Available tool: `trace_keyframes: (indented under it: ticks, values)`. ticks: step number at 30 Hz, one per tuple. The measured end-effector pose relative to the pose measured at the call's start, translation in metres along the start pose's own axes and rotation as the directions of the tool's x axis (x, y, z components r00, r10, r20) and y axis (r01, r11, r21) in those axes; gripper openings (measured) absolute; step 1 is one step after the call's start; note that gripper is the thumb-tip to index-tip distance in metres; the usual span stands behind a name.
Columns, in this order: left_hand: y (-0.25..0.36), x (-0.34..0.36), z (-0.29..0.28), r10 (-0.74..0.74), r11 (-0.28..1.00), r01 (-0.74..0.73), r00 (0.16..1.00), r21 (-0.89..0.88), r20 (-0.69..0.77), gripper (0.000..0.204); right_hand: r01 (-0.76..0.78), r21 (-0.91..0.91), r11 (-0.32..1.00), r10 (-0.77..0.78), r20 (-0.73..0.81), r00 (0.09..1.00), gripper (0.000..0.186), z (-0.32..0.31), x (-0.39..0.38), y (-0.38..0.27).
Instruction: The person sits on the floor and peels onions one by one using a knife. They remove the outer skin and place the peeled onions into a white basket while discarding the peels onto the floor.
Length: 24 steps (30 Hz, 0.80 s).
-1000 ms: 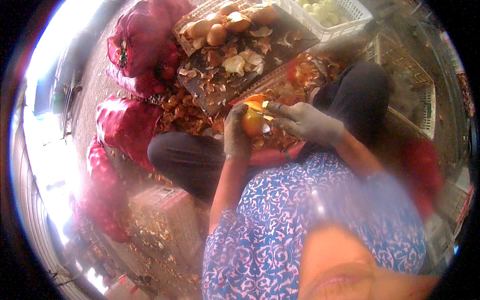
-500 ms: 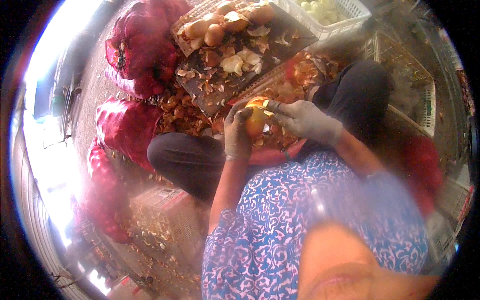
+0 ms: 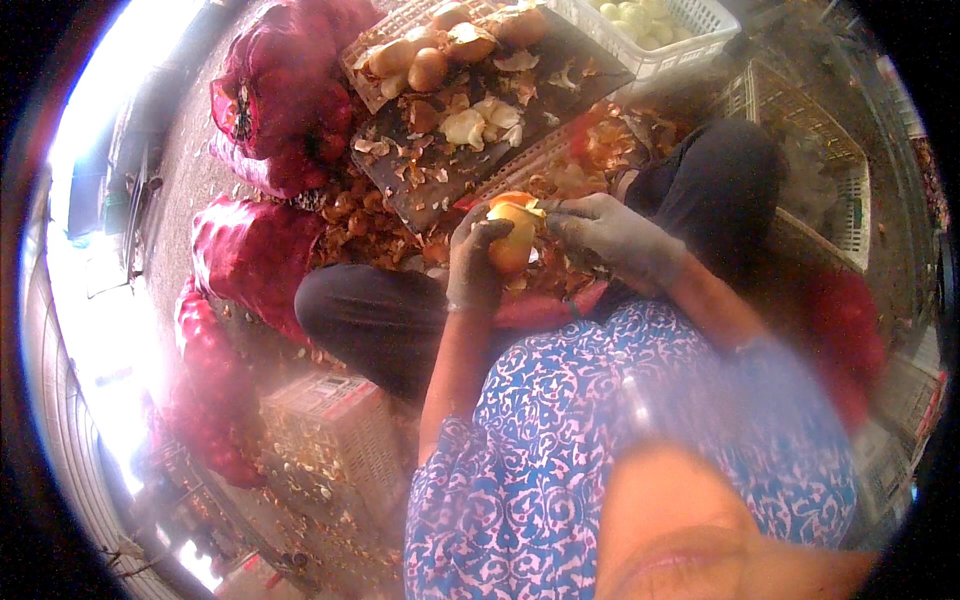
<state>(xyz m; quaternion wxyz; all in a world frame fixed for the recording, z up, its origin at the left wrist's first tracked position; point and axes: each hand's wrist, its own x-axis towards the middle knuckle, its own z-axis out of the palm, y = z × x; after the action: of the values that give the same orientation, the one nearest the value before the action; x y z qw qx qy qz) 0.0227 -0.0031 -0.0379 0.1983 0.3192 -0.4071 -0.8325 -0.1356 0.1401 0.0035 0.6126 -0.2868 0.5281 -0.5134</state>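
Note:
A partly peeled onion (image 3: 513,243) sits in my left hand (image 3: 474,260), whose gloved fingers wrap round its left side. Pale yellow flesh shows on its upper part, and orange-brown skin stands up at the top. My right hand (image 3: 612,236), also in a greyish glove, is closed at the onion's right side, fingertips beside a loose yellow flap (image 3: 537,211). What those fingers pinch is too small to make out. Beyond my hands a dark board (image 3: 420,178) carries peeled-off onion skins (image 3: 482,124) and, at its far end, several unpeeled onions (image 3: 428,69).
A white basket (image 3: 690,55) of pale peeled onions stands at the far right. Red mesh sacks (image 3: 255,250) line the left. Onion skins (image 3: 600,150) fill a crate beyond my knees. A plastic crate (image 3: 850,200) is on the right, another box (image 3: 335,425) at lower left.
My right hand has shifted slightly right and down along the onion. The onion has turned a little in my left hand, and more pale flesh shows on its upper side.

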Motion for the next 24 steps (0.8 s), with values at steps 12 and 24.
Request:
trace_keyframes:
  ticks: [12,24]
  values:
    - [-0.041,0.008,-0.031,0.019,0.996,-0.026,0.996,0.082,0.084,0.065,0.094,0.091,0.991,-0.072,-0.217,0.974,0.04,-0.01,-0.006,-0.016]
    - [-0.003,0.005,-0.005,-0.088,0.987,0.11,0.979,-0.114,0.183,0.048,0.207,-0.77,0.603,-0.57,-0.235,0.787,0.069,-0.017,0.022,0.014]
